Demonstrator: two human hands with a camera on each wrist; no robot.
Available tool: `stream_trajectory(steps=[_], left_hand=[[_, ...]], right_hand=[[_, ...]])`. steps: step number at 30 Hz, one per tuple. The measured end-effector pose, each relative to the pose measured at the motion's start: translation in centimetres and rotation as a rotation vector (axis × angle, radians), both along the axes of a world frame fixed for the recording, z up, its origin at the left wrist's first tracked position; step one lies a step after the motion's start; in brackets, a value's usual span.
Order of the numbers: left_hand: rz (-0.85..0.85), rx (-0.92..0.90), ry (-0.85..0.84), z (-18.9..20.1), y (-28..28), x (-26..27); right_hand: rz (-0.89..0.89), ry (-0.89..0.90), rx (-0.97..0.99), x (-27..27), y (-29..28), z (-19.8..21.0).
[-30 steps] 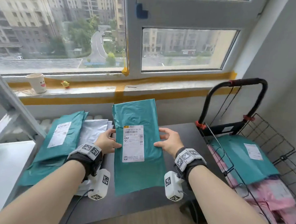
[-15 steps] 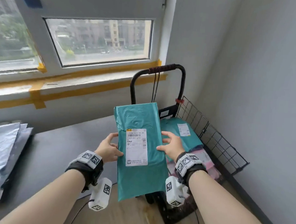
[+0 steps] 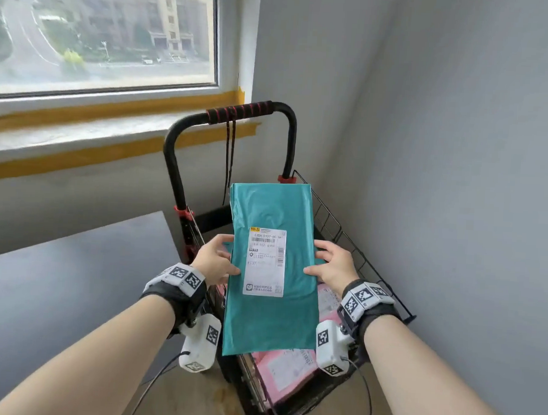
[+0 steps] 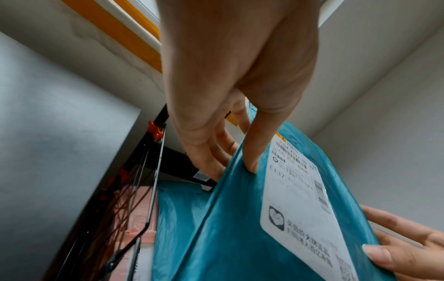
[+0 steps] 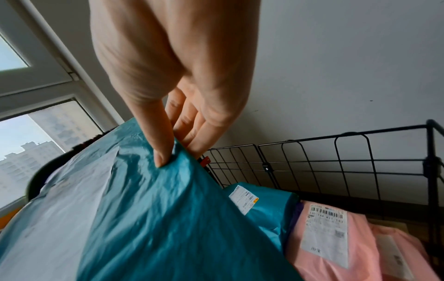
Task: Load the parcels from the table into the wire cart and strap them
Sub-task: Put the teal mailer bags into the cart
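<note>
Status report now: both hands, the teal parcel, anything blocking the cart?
Left hand and right hand pinch teal parcel by its edges. Parcel held above wire cart. Teal and pink parcels already inside; nothing blocking.

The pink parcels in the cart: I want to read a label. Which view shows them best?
The right wrist view: a pink parcel lies label-up beside the wire cart. The head view shows only pink edges under the held teal parcel; the left wrist view, a blurred sliver.

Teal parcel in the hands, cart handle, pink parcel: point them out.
Teal parcel [image 3: 268, 321]: head view, lower bare plastic.
Cart handle [image 3: 239, 110]: head view, red-wrapped grip.
Pink parcel [image 5: 360, 252]: right wrist view, plastic beside its label.
</note>
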State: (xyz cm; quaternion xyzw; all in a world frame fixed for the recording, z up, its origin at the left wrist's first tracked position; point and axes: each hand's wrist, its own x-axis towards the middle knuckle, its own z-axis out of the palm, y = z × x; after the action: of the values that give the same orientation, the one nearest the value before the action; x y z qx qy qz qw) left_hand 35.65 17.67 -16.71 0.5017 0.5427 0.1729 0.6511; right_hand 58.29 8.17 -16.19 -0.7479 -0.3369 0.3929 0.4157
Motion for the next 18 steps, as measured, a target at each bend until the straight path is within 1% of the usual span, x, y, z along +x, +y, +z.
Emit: stream_trajectory(steps=[4,7,12,15,18], left_hand=[[-0.019,0.028,0.139,-2.8,1.9,4.5],[0.01,0.031,0.237,-4.9,3.1,7.7],[0.171,-0.067,0.351,-8.5,3.8,10.9],[0.291,-0.089,0.404,-11.1,4.4,11.6],[0.411,-0.081,0.47,-13.4,5.1,11.9]], right_hand=[[0.099,0.089,-0.097,4.9,2.9,-2.4],[0.214,0.171,-0.173,8.1,6.0,-5.0],[0.401,0.254,-0.282,11.4,10.9,-10.6],[0.456,0.268,-0.353,12.0,13.4,-14.0],[0.521,0.268,-0.391,11.6,15.8,-17.3]])
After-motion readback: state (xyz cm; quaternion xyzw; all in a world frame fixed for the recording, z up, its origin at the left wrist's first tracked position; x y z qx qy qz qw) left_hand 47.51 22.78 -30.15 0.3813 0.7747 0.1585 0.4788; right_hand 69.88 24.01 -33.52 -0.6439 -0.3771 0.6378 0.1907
